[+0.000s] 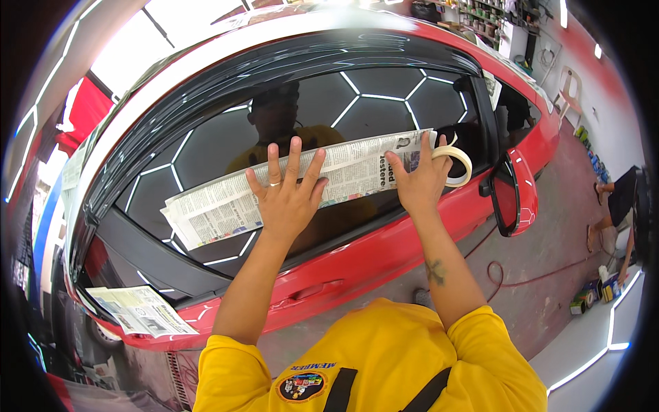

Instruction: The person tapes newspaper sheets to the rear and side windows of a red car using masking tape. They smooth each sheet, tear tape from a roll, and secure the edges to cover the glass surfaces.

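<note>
Head view of two bare hands at the side window (384,103) of a red car (384,254). A folded newspaper (288,189) lies flat against the dark glass, running from lower left to upper right across the pane. The left hand (288,196) is spread open, fingers splayed, palm pressed on the middle of the newspaper; it grips nothing. The right hand (422,180) presses the right end of the newspaper with its fingers while a roll of tape (456,165) hangs looped over its thumb side, just beside the far right edge of the glass. A side mirror (511,196) stands to the right of the tape. A second newspaper (141,310) rests on the car at near left. A red hose (522,275) lies on the floor at right, and another person (621,206) crouches at far right.
</note>
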